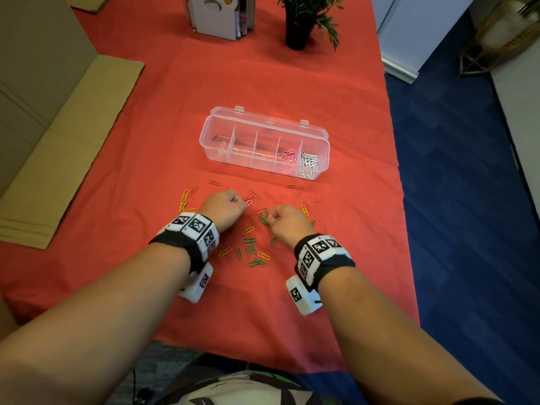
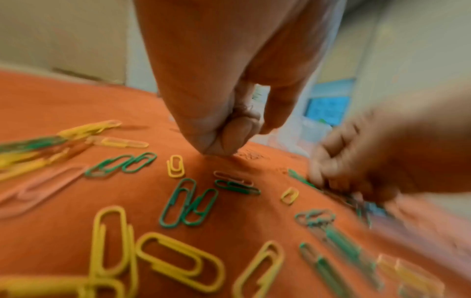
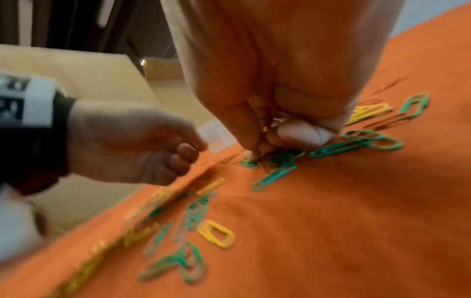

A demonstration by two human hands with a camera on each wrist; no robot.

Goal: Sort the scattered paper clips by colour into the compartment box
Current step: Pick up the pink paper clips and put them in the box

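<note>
A clear compartment box point(image 1: 217, 124) stands open mid-table; its two right-hand cells hold pink clips point(image 1: 286, 159) and white clips point(image 1: 308, 163). Green point(image 1: 249, 244), yellow point(image 1: 184, 197) and red clips point(image 1: 214, 182) lie scattered on the orange cloth in front of it. My left hand point(image 1: 238, 201) point(image 2: 226, 149) is curled, fingertips down on the cloth, pinching a reddish clip point(image 1: 249, 202). To its right, my right hand point(image 1: 270, 219) point(image 3: 257, 155) is a fist with clips bunched inside, its fingertips pinching a green clip point(image 3: 248, 163) in a small green pile point(image 1: 264, 219).
Folded cardboard point(image 1: 58, 141) covers the table's left side. A black plant pot point(image 1: 296, 30) and a white file stand point(image 1: 219, 16) are at the far end. The table's right edge point(image 1: 394, 171) drops to blue carpet.
</note>
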